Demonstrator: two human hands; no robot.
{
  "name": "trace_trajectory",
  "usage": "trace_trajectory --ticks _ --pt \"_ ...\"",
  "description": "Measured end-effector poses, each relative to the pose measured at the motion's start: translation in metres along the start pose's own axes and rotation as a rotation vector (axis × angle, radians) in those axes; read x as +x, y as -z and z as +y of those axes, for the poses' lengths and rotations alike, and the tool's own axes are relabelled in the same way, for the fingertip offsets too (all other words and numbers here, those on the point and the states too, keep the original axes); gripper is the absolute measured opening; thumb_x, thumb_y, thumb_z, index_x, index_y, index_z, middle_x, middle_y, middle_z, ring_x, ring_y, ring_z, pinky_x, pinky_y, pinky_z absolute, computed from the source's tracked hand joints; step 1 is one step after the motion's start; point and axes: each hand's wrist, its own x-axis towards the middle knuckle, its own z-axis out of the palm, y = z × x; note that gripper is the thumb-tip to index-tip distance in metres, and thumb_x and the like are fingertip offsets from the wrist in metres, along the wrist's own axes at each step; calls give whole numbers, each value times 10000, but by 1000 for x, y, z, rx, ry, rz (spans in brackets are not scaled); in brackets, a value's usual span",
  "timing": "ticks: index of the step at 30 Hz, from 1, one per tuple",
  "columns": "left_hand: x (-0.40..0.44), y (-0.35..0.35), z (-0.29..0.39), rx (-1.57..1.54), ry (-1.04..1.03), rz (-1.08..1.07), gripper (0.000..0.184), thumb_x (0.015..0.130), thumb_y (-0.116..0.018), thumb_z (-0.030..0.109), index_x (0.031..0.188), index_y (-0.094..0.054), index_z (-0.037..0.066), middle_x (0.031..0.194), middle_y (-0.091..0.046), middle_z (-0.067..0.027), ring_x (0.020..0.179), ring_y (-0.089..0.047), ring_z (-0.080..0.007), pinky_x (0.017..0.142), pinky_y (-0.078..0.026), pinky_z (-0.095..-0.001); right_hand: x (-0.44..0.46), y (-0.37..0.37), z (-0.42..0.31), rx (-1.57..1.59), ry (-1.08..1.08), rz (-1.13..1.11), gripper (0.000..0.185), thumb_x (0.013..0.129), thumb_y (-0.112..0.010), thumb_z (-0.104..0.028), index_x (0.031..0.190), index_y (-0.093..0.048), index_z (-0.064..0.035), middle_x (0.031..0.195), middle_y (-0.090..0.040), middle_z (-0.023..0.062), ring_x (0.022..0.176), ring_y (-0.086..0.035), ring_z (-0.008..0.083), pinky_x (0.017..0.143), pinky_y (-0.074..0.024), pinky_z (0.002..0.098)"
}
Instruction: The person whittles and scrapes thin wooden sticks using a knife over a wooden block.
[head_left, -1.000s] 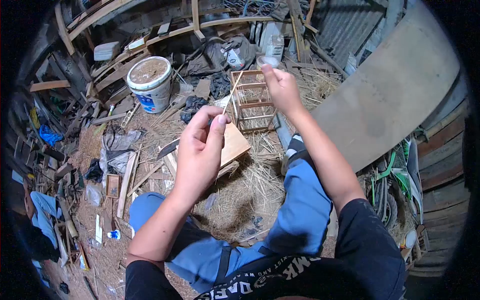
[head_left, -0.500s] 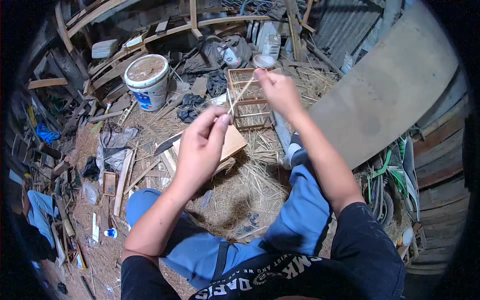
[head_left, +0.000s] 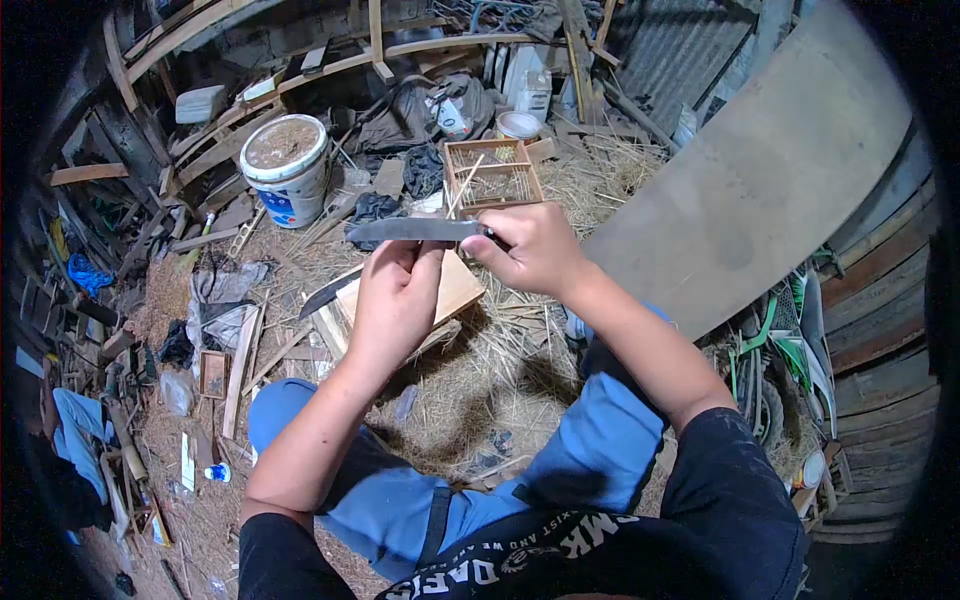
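Observation:
My right hand [head_left: 530, 252] is wrapped round the handle of a knife [head_left: 410, 230]. Its blade points left and lies across the fingertips of my left hand [head_left: 395, 295]. Closed in a pinch, my left hand holds a thin wooden stick [head_left: 466, 185], whose upper part sticks up behind the blade. The stick's lower end is hidden by the knife and fingers. Below is a pale wooden block [head_left: 462, 290], with a dark flat blade-like piece [head_left: 328, 294] at its left. Beyond my hands stands a slatted wooden frame [head_left: 490, 147].
A filled white bucket [head_left: 286, 172] stands at the back left, and a small tub [head_left: 518, 126] behind the frame. A large board [head_left: 760, 170] leans on the right. Straw and wood scraps cover the floor. Another person's leg [head_left: 80, 425] shows at far left.
My right hand has let go of the stick's upper end and come down towards my left hand. The knife now shows in it, its blade across the left fingertips.

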Motion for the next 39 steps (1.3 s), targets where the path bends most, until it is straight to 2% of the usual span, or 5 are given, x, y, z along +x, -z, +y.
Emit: trace_trajectory --ticks 11,21,27,30,39 --pt "8 -2 9 -146 146 -74 207 1074 -492 189 1000 -589 20 748 -469 62 675 -392 -14 591 -325 -217 1 22 58 47 -503 259 531 986 -574 -507 709 -658 -62 552 -556 179 516 -601 351 489 -420 448" --pt "5 -5 -3 -160 167 -40 202 1073 -483 177 1050 -599 13 798 -507 55 692 -399 -18 605 -342 -222 -3 -1 5 -64 -27 -15 489 946 -621 -493 652 -601 -103 566 -588 115 520 -616 334 486 -468 449" --pt "13 0 -2 -170 199 -29 201 1068 -490 184 1040 -595 15 795 -491 61 704 -394 -19 616 -344 -215 5 5 23 -105 -205 2 497 954 -614 -496 665 -642 -93 572 -604 127 537 -627 343 494 -472 449" --pt "19 7 -5 -257 195 -58 214 1081 -485 285 1004 -565 103 604 -390 116 448 -287 16 395 -200 -195 6 5 37 -35 -337 125 502 960 -609 -495 677 -655 -82 575 -603 148 541 -629 350 495 -462 444" --pt "14 10 -2 -206 175 -58 211 1086 -474 245 1009 -566 71 677 -424 98 547 -317 8 479 -240 -197 4 -10 12 -39 -297 37 547 971 -581 -514 674 -634 -59 562 -576 179 521 -601 374 492 -432 458"
